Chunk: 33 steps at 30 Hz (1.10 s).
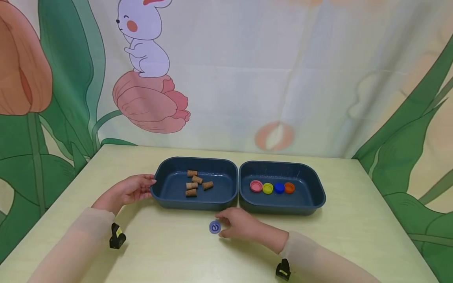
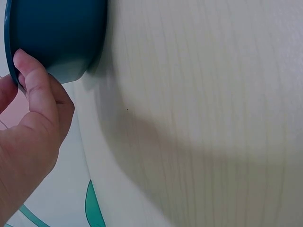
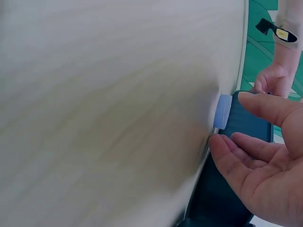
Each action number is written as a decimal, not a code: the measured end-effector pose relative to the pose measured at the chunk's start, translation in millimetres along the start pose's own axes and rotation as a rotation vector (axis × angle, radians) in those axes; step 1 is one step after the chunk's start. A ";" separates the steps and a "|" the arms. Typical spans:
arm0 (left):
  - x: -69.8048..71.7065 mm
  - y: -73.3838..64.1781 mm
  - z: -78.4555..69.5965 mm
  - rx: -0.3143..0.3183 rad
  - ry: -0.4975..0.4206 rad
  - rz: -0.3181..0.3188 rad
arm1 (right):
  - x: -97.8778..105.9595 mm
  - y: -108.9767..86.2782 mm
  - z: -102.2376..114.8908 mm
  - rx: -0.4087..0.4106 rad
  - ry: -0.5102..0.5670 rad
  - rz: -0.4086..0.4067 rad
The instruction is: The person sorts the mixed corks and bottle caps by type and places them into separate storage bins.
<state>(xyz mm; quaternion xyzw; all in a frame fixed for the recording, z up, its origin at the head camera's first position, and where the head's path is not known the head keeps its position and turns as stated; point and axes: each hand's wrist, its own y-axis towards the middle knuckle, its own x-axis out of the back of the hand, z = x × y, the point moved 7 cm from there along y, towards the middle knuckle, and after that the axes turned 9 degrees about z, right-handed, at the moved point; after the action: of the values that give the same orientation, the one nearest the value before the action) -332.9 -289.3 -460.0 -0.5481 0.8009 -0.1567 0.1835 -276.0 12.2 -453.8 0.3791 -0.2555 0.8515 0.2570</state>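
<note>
My left hand (image 1: 136,188) pinches the left rim of a dark blue plastic tray (image 1: 194,205); the left wrist view shows the thumb and fingers on either side of that rim (image 2: 8,42). Several corks (image 1: 192,185) lie inside this tray. A light purple bottle cap (image 1: 214,226) sits on the table in front of the trays. Just right of the cap is my right hand (image 1: 240,224), its thumb and fingers spread apart. In the right wrist view a small gap separates the fingertips (image 3: 218,142) from the cap (image 3: 222,111).
A second dark blue tray (image 1: 283,209) stands beside the first on the right, holding a pink cap (image 1: 256,186), a yellow cap (image 1: 267,188), a blue cap (image 1: 279,188) and an orange cap (image 1: 289,188). A printed curtain (image 1: 230,98) hangs behind the pale wooden table (image 1: 354,228).
</note>
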 end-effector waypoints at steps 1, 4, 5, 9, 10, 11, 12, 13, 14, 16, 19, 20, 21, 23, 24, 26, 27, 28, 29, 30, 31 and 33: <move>0.5 0.4 0.4 -0.002 0.002 0.000 | -0.4 1.2 0.6 -0.004 -0.011 -0.004; 1.3 1.4 1.2 -0.003 0.007 -0.003 | -2.1 4.6 2.6 0.001 -0.054 -0.011; 1.5 1.8 1.5 -0.003 0.007 -0.004 | -2.7 5.7 3.1 0.002 -0.078 -0.010; 2.5 2.4 2.4 -0.001 0.010 -0.004 | -5.6 9.2 4.7 0.007 -0.170 -0.004; 2.7 2.5 2.5 -0.002 0.009 -0.004 | -6.1 10.0 4.8 0.005 -0.182 -0.003; 2.8 2.5 2.6 -0.001 0.007 -0.003 | -6.3 10.5 5.1 0.003 -0.195 -0.002; 3.0 2.7 2.7 0.000 0.007 -0.005 | -6.4 11.1 5.5 0.003 -0.204 -0.001; 3.1 2.6 2.7 0.000 0.006 -0.005 | -6.4 11.6 6.0 0.005 -0.209 -0.002; 3.2 2.7 2.6 0.001 0.008 -0.005 | -6.4 12.1 6.5 0.006 -0.218 -0.002; 3.2 2.9 2.6 0.001 0.009 -0.004 | -6.3 12.8 7.7 0.012 -0.239 -0.007; 2.6 3.1 3.1 0.001 0.010 -0.005 | -6.8 13.7 7.8 0.015 -0.264 -0.011; 2.7 3.5 3.6 0.000 0.011 -0.004 | -7.2 14.1 7.3 0.015 -0.270 -0.012; 2.7 3.9 4.1 -0.001 0.012 -0.005 | -7.5 14.2 6.7 0.016 -0.271 -0.014; 2.4 4.5 4.9 -0.003 0.012 -0.007 | -7.6 14.6 5.0 0.014 -0.260 -0.016; 2.4 4.8 5.2 -0.005 0.013 -0.006 | -7.6 14.7 4.1 0.015 -0.255 -0.018; 2.7 5.9 5.9 -0.012 0.016 -0.003 | -7.3 14.8 2.1 0.014 -0.236 -0.022; 2.3 6.0 6.2 -0.013 0.017 -0.003 | -7.3 14.8 1.1 0.015 -0.224 -0.023; 1.9 6.1 6.3 -0.015 0.018 -0.002 | -7.0 14.8 0.4 0.015 -0.212 -0.022; 2.0 6.3 6.5 -0.016 0.019 -0.003 | -6.7 14.5 -0.1 0.017 -0.200 -0.021; 2.5 6.7 6.7 -0.019 0.022 -0.003 | -6.3 14.0 -0.7 0.017 -0.181 -0.018; 2.9 6.7 6.8 -0.021 0.026 -0.004 | -5.6 13.3 -1.1 0.016 -0.157 -0.015; 2.9 6.5 6.9 -0.020 0.027 -0.012 | -3.3 10.8 -1.0 0.017 -0.111 -0.010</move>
<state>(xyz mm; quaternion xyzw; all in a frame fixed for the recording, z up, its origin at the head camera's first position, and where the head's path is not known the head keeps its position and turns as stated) -336.0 -290.1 -469.4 -0.5524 0.8016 -0.1570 0.1663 -281.4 4.0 -459.5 0.4292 -0.2601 0.8299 0.2436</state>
